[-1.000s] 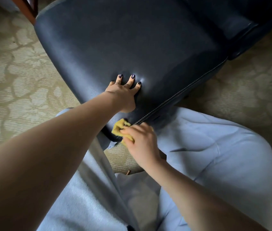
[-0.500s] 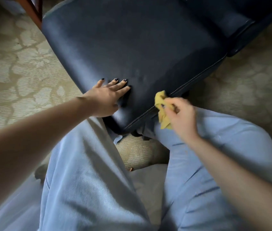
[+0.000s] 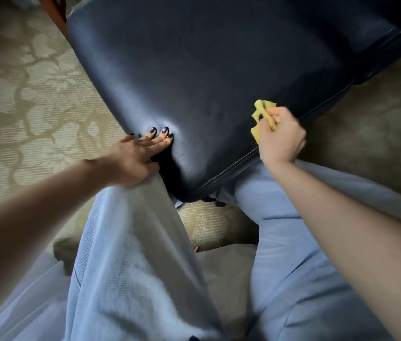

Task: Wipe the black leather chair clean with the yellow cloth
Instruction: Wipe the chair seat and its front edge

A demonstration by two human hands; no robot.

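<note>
The black leather chair (image 3: 206,70) fills the upper middle of the head view, its seat corner pointing toward me. My left hand (image 3: 133,158) presses on the seat near that corner, fingers straight and fingertips denting the leather. My right hand (image 3: 280,136) grips the crumpled yellow cloth (image 3: 262,119) and holds it against the stitched front edge of the seat, right of the corner. Part of the cloth is hidden inside my fist.
Patterned beige carpet (image 3: 22,107) lies on both sides of the chair. My knees in light blue trousers (image 3: 133,254) sit close under the seat corner. A reddish wooden leg (image 3: 54,11) stands at the top left behind the chair.
My right hand has slid the yellow cloth from the seat corner rightward and up along the stitched front edge. My left hand has stayed pressed near the corner.
</note>
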